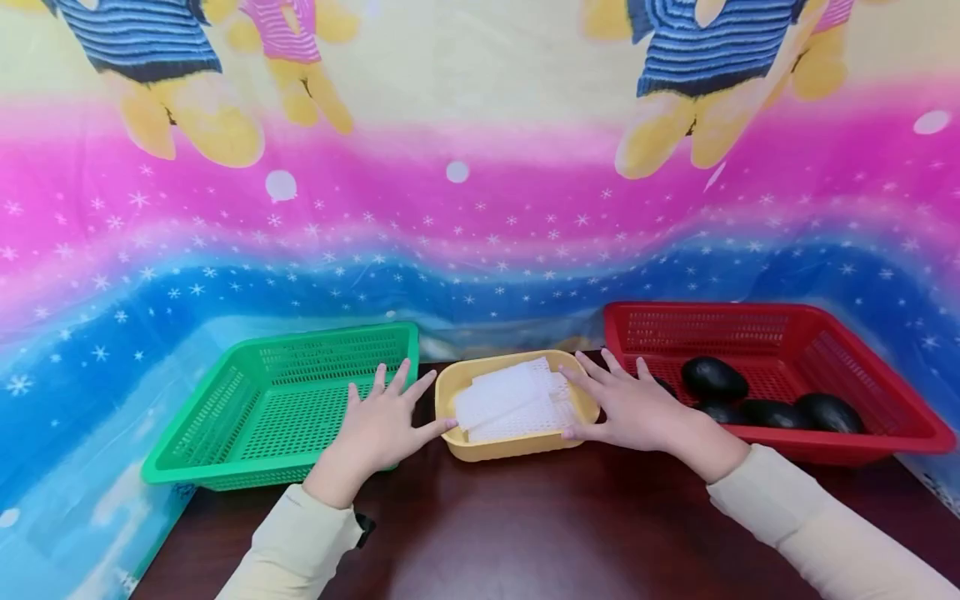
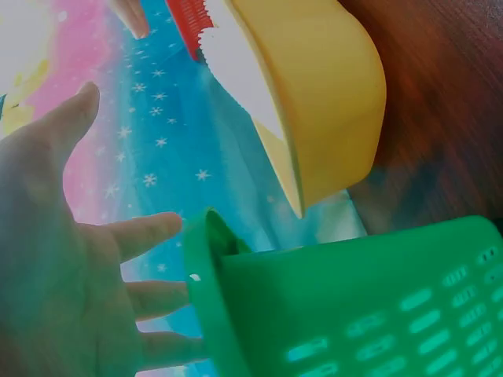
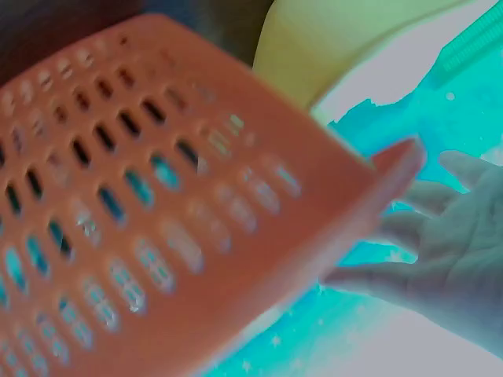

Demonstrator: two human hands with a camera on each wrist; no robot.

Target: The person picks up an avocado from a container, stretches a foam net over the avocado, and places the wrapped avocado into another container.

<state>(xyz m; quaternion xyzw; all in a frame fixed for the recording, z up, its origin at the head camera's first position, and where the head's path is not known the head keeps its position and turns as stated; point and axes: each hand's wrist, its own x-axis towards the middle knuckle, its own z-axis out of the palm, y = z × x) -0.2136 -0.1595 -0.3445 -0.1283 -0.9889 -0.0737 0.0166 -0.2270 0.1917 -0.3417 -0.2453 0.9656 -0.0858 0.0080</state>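
Note:
A yellow tub (image 1: 517,448) stands mid-table, with white foam netting (image 1: 510,398) piled inside. My left hand (image 1: 382,425) spreads its fingers between the green basket (image 1: 300,417) and the tub, its thumb near the tub's left rim. On the other side, my right hand (image 1: 630,404) is spread too, thumb and forefinger over the tub's right rim. Whether either hand touches the rim I cannot tell. In the left wrist view the left hand (image 2: 71,259) holds nothing. The right wrist view shows the right hand (image 3: 456,243) with straight fingers beside the red basket (image 3: 236,259).
Several dark, glossy, avocado-like fruits (image 1: 715,378) lie in the red basket (image 1: 892,367) at the right. A patterned cloth (image 1: 480,208) hangs behind the brown table (image 1: 480,525). Basket walls stand close to both hands.

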